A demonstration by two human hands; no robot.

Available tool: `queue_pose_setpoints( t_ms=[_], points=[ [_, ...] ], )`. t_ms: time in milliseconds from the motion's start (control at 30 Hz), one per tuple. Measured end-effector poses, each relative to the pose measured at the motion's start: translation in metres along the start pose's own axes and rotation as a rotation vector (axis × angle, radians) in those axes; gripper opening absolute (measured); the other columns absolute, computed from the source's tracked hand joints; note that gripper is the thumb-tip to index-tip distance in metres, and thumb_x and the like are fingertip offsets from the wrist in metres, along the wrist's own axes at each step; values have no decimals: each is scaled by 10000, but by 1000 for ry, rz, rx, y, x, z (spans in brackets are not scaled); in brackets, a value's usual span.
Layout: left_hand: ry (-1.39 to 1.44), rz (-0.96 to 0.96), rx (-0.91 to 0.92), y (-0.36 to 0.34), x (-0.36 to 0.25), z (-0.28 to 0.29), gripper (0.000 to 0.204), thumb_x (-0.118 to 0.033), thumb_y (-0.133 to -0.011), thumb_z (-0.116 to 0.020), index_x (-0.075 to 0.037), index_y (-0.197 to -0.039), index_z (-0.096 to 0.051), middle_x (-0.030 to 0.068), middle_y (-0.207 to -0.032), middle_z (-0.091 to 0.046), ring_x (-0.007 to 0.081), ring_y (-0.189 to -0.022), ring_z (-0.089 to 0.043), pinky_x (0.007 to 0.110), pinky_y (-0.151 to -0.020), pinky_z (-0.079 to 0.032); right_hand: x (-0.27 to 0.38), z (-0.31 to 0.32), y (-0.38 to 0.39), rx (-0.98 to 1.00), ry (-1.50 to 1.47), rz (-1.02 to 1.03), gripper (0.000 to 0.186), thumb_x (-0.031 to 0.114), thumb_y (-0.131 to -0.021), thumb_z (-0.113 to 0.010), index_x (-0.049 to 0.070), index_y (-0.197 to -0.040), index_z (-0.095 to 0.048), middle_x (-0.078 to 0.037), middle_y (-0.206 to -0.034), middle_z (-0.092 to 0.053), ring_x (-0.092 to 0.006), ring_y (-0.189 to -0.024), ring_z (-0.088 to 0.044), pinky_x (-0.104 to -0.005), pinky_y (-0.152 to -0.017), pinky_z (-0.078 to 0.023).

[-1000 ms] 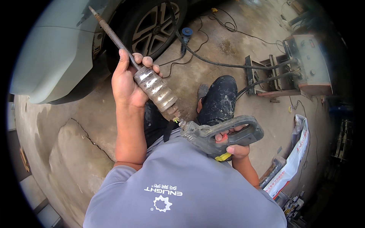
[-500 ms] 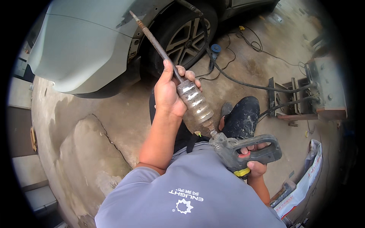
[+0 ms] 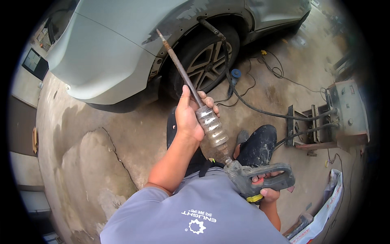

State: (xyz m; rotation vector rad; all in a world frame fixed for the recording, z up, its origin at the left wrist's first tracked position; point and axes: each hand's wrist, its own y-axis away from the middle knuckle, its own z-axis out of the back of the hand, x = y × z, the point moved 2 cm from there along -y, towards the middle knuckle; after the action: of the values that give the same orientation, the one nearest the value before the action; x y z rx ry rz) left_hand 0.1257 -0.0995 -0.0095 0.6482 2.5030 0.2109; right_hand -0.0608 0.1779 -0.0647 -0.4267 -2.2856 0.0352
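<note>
A slide-hammer dent puller (image 3: 183,71) slants from my lap toward the car, its long rod pointing up and left. My left hand (image 3: 189,120) is wrapped round the ribbed metal weight (image 3: 213,129) and the rod just above it. At the rear end, my right hand (image 3: 269,196) grips the black pistol handle (image 3: 252,179), fingers through its loop near a red trigger. The pointed tip lines up with a dark sanded patch (image 3: 178,20) on the car's silver fender (image 3: 109,44); whether it touches, I cannot tell.
A clamp arm (image 3: 211,27) at the wheel arch carries a thick black cable (image 3: 260,109) to a grey machine (image 3: 350,107) at right. Behind the cable lies a blue disc grinder (image 3: 235,77) with its cord. The car's wheel (image 3: 209,65) stands ahead; a white plastic bag (image 3: 325,207) lies lower right.
My view has tilted up, so the car shows lower and more fully. Both hands keep the same hold on the dent puller, which sits slightly lower in the picture.
</note>
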Motion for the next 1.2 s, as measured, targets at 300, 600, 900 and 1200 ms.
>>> queue_pose_setpoints(
  t_ms=[300, 600, 900, 1200],
  points=[
    [736, 122, 980, -18, 16, 13, 448, -507, -1099, -376, -149, -853, -488, -58, -598, -535, 184, -640, -573, 383, -640, -506, 2, -4, -5, -25, 24, -61, 712, -46, -605, -703, 102, -1282, -536, -91, -1039, -587, -256, -950, -583, -469, -867, -520],
    [43, 56, 307, -11, 2, 12, 515, -579, -1076, -376, -128, -852, -488, 50, -703, -557, 293, -678, -610, 475, -644, -536, 3, -5, -3, -80, 32, -66, 707, -1, -601, -717, 93, -1279, -537, -113, -1038, -601, -302, -963, -608, -476, -874, -518],
    [55, 53, 284, -6, -2, 23, 513, -587, -1064, -407, -127, -852, -491, 51, -702, -553, 294, -680, -614, 473, -636, -542, 5, -9, -6, -64, 4, -97, 675, -10, -601, -702, 118, -1240, -528, -94, -1070, -578, -276, -994, -583, -454, -903, -500],
    [111, 48, 263, -6, -5, 22, 524, -595, -1059, -412, -127, -832, -472, 91, -700, -572, 300, -654, -628, 459, -608, -554, 7, -15, -6, -128, 10, -86, 644, -8, -602, -689, 114, -1213, -527, -100, -1042, -569, -274, -962, -579, -459, -900, -508]
  ],
)
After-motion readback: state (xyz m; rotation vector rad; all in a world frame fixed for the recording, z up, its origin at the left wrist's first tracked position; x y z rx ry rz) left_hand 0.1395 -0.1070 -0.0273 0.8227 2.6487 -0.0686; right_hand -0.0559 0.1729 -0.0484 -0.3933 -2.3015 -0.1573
